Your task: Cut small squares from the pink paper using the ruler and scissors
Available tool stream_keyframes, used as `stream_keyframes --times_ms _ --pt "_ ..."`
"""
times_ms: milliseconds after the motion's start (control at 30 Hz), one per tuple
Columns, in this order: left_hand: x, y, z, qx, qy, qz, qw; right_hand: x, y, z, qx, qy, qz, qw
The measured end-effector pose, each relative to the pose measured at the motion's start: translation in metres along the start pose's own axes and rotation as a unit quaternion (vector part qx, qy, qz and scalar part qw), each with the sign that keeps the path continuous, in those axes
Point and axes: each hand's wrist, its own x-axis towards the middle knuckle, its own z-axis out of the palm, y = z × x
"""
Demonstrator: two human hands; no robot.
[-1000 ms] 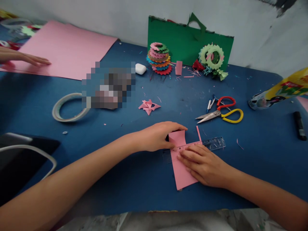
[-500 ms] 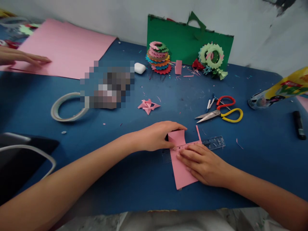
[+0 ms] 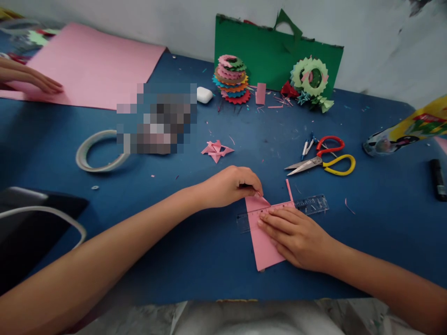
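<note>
A piece of pink paper [image 3: 264, 249] lies on the blue table in front of me. Across it rests a clear plastic ruler [image 3: 310, 204], its ends sticking out on both sides. My right hand [image 3: 293, 232] lies flat with fingers stretched over ruler and paper, pressing them down. At the paper's far edge, my left hand [image 3: 240, 186] is closed in a pinch on the upper flap, which is bent up beyond the ruler. A narrow pink strip [image 3: 289, 190] juts out from the paper's far right. Scissors [image 3: 321, 160] with red and yellow handles lie behind the ruler.
Another person's hand [image 3: 38, 79] rests on a large pink sheet [image 3: 104, 60]. A tape roll [image 3: 81, 160], a pink folded star [image 3: 217, 150] and a blurred patch stand left of centre. Paper-ring crafts [image 3: 230, 81] stand before a green board [image 3: 258, 46]. A yellow bottle [image 3: 408, 128] is at right.
My left hand has moved from the paper's left edge to its far edge, and the flap is now pinched and folded over more. My right hand stays on the ruler.
</note>
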Motion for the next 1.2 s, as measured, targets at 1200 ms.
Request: stream_keyframes --times_ms 1200 --pt "-0.024 -0.011 -0.050 -0.228 0.019 -0.174 0.958 0.001 -0.002 -0.004 0.052 -0.015 0.030 0.998"
